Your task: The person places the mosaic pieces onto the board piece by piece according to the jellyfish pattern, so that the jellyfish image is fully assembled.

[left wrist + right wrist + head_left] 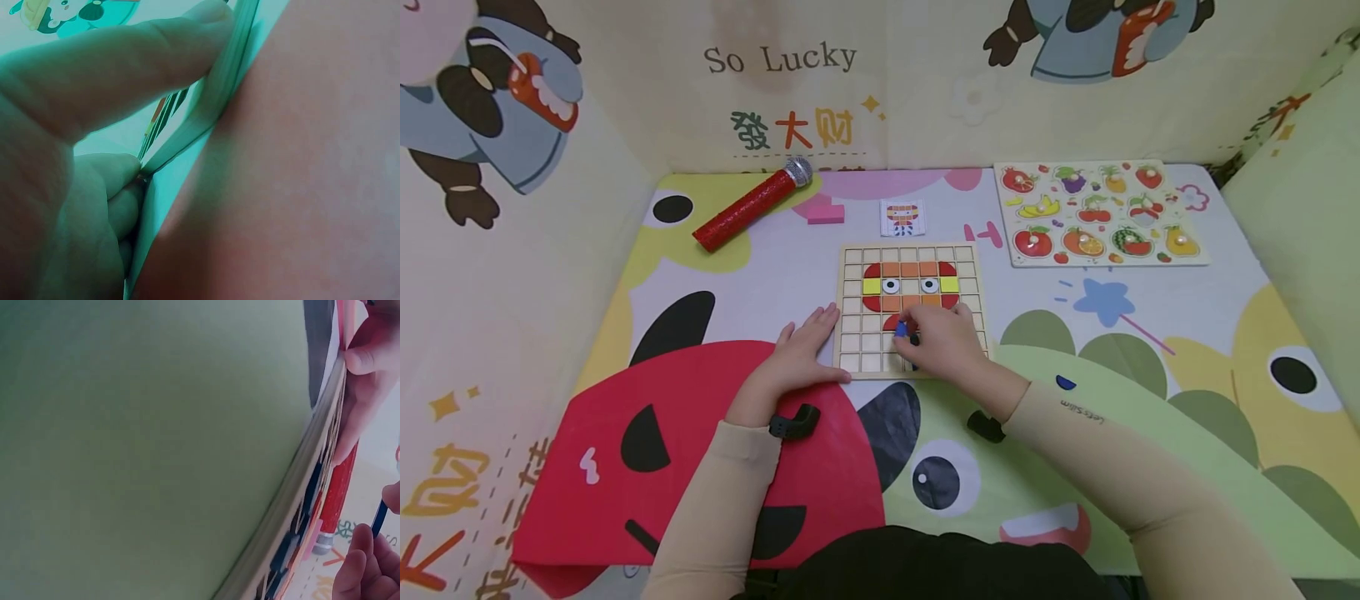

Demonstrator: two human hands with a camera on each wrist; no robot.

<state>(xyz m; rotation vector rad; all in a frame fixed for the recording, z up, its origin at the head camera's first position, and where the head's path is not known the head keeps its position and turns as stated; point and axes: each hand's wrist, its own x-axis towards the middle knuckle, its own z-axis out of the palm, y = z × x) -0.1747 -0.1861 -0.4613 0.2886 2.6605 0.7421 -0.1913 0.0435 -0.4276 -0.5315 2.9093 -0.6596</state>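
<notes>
A square wooden grid board (839, 333) lies on the table, with red, orange and yellow tiles and two eye tiles (929, 286) set in its upper cells. My right hand (947, 342) is over the lower part of the board and pinches a small blue tile (900, 330) between thumb and finger. The same blue tile (379, 519) appears edge-on in the right wrist view. Some dark tiles sit on the board, partly hidden under that hand. My left hand (797, 360) rests at the board's lower left corner, fingers extended along the left side, thumb touching the front edge.
Behind the board lies a small pattern card (902, 230), with a pink block (826, 215) to its left. A red microphone (748, 208) lies at the back left. A fruit puzzle board (1187, 257) is at the back right. One dark blue piece (1065, 382) is near my right forearm.
</notes>
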